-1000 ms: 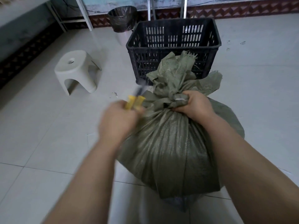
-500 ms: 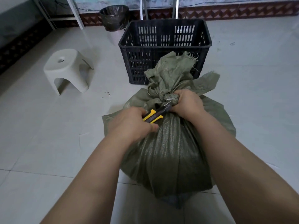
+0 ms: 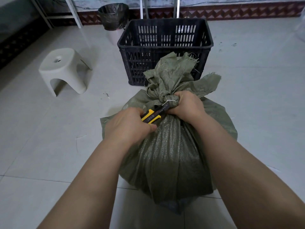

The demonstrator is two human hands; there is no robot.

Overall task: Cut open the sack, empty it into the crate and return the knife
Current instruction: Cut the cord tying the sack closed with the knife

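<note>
Standing on the pale tiled floor nearest the viewer, a full green woven sack sits upright, its neck gathered and bound with a thin white tie. Two bare forearms reach in from the bottom edge, one on either side of it. The left grip lies against the sack's upper left shoulder, fingers curled tight round the handle of a yellow-and-black utility knife. From that grip the knife points up and to the right, and its front end reaches the bound neck just below the tie; the blade tip is too small to make out. The right grip is clamped round the neck of the sack at the tie, coming in from the right, with its fingers just beside the knife's front end. Above the tie the loose, frayed mouth of the sack fans upward. Just behind the sack stands a black slotted plastic crate, upright with its top open. Well apart to the left, a white plastic stool stands on the floor. Farther back, by the wall, a bin lined with a dark bag sits near the crate's far left corner.
</note>
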